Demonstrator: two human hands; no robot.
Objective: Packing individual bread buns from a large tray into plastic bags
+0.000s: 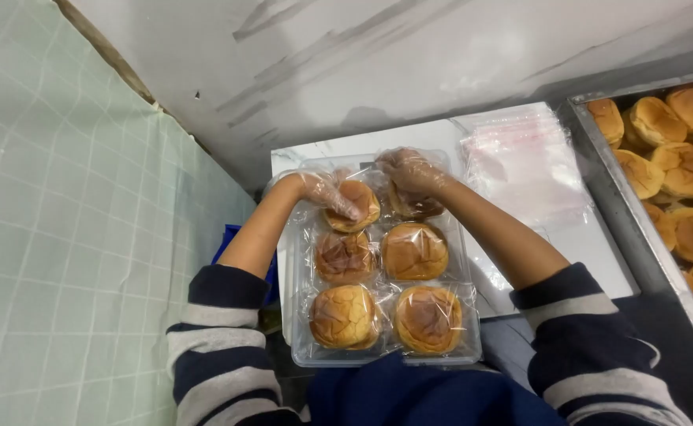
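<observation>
A clear plastic tray (293,315) sits in front of me on a white marbled counter, holding several round brown buns, each in its own clear wrapper. My left hand (324,192), in a thin plastic glove, rests on the far left bun (356,203). In the same kind of glove, my right hand (409,170) presses on the far right bun (416,207). Nearer me lie two middle buns (414,251) and two front buns (343,315), untouched.
A stack of empty clear bags (524,162) lies on the counter right of the tray. A metal pan (616,197) at the far right is full of unwrapped buns (681,166). A pale tiled wall is on the left, and something blue (226,241) sits below the counter edge.
</observation>
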